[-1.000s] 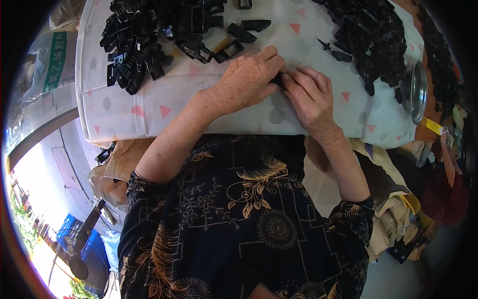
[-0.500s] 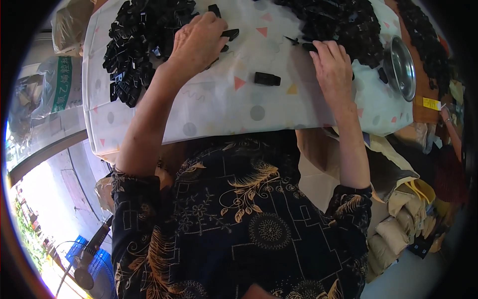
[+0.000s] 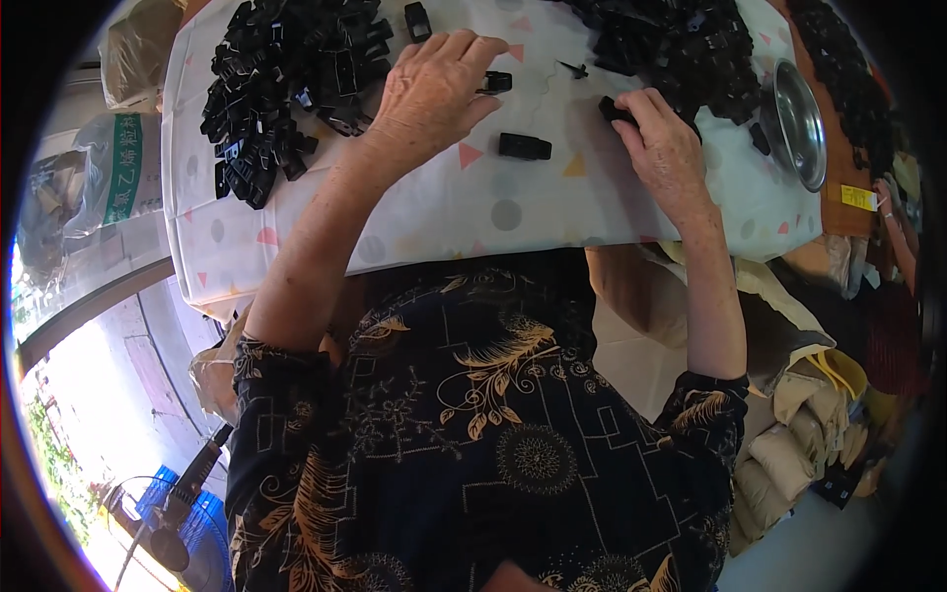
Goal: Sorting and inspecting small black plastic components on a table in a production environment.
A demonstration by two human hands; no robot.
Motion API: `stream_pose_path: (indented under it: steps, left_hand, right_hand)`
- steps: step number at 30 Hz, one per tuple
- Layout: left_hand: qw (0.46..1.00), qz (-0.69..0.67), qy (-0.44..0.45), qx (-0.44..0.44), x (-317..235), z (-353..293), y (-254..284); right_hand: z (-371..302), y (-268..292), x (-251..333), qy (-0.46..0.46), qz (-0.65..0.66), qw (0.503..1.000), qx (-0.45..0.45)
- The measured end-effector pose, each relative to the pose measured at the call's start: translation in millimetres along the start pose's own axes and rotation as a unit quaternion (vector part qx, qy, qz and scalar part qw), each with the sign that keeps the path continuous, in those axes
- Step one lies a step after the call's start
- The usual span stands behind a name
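My left hand [image 3: 434, 84] reaches across the patterned tablecloth [image 3: 473, 217], its thumb and fingertips closed on a small black plastic piece [image 3: 496, 81] beside the left pile of black plastic parts [image 3: 286, 69]. My right hand [image 3: 663, 148] lies at the edge of the right pile of black parts [image 3: 681, 44], fingers curled on another black piece [image 3: 617, 111]. A joined black clip [image 3: 524, 147] lies loose on the cloth between the two hands.
A metal bowl [image 3: 797, 118] stands on the table's right end, with more black parts beyond it. Another person's hand [image 3: 893, 212] shows at the right edge. A printed sack [image 3: 118, 178] lies left of the table. Stuffed bags [image 3: 799, 434] are piled at lower right.
The hands were together mid-cloth on one black clip. They have since parted toward the two piles, leaving the clip on the cloth, and each now has a fresh piece.
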State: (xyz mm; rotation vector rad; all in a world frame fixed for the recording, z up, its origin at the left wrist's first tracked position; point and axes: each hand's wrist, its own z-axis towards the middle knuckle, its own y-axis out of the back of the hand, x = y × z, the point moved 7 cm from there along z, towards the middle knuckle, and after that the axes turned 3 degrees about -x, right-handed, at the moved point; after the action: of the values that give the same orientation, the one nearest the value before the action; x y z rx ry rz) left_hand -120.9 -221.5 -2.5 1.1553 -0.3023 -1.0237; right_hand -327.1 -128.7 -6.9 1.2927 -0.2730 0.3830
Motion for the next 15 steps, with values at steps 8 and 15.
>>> stream_pose_path:
  steps: [8,15]
  left_hand:
    - [0.998,0.007,0.030,0.051,11.1,-9.4,-14.5]
    - [0.996,-0.044,0.051,0.063,-11.2,-10.0,-15.5]
  right_hand:
    - [13.0,2.9,23.1,0.042,0.126,0.988,-0.078]
    - [19.7,-13.0,27.6,0.021,0.065,0.997,-0.024]
